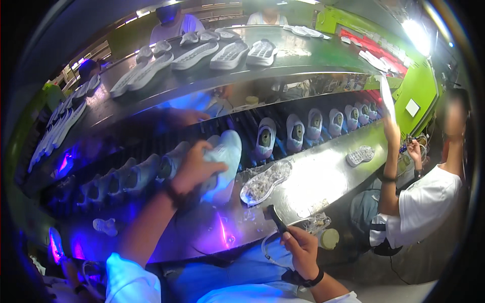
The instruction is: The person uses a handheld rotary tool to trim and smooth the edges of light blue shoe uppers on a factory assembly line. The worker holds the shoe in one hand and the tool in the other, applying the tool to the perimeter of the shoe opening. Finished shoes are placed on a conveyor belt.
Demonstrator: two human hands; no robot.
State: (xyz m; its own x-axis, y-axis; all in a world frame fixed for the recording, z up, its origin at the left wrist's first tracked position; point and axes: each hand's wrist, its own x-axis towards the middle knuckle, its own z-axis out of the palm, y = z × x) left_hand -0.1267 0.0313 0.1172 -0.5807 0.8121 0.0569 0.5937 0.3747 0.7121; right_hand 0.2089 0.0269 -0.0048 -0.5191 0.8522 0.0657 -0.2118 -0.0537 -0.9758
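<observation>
The left hand (194, 166) grips a white fabric shoe (222, 161) just beside the clear translucent sole (265, 182). The right hand (302, 247), nearer than that sole, closes around a black-handled tool (274, 217).

The view is dim and heavily curved, a fisheye circle with black corners and every straight edge bowed toward the rim. Bright white glare burns at the upper right from an overhead lamp (417, 33), washing out the wall there. Violet-blue light pools low on the left and streaks across the steel bench (323, 182) in front of me, which throws back a hazy white sheen. That same blue tints my left hand (194, 169) and the pale shoe (225, 154) under it, both soft with motion blur. My right hand (302, 248) sits in shadow, a little sharper. Things toward the left rim smear into darkness.
</observation>
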